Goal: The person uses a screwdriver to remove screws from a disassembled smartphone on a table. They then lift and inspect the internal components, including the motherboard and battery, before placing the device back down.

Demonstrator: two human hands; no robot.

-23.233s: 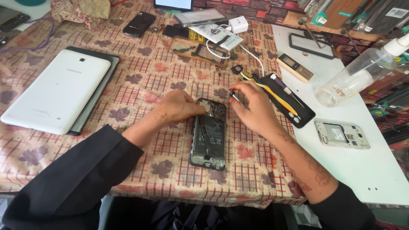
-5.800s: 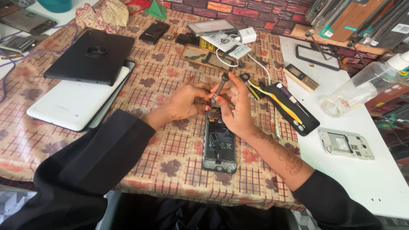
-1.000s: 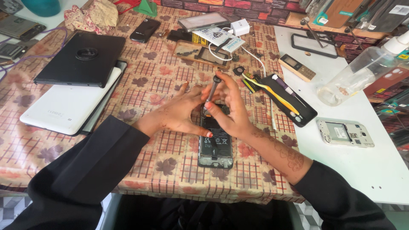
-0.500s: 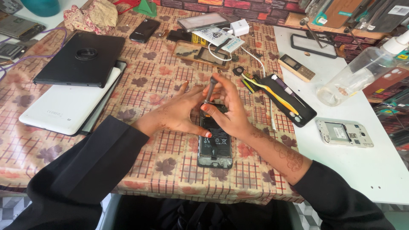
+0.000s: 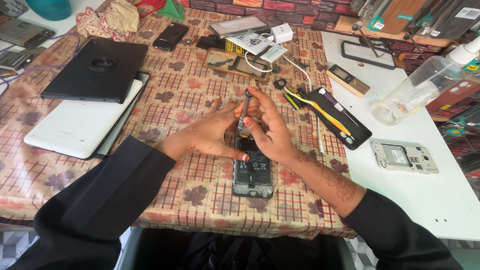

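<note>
Head view, looking down on a table covered with a checked, leaf-patterned plastic cloth: an opened black smartphone with its back cover off lies flat near the table's front edge, its long side running away from the person. The right hand has its fingers closed around a slim grey metal screwdriver, held nearly upright with the tip down on the upper part of the phone. The left hand rests flat on the cloth just beside the phone's left edge, fingers spread and closed on nothing, the thumb reaching along the phone's side. To the right of the hands, a black tool tray with a yellow pry tool lies across the seam with a white tabletop, where a silver phone frame and a clear plastic spray bottle sit. To the left, a black tablet case partly overlaps a white tablet.
</note>
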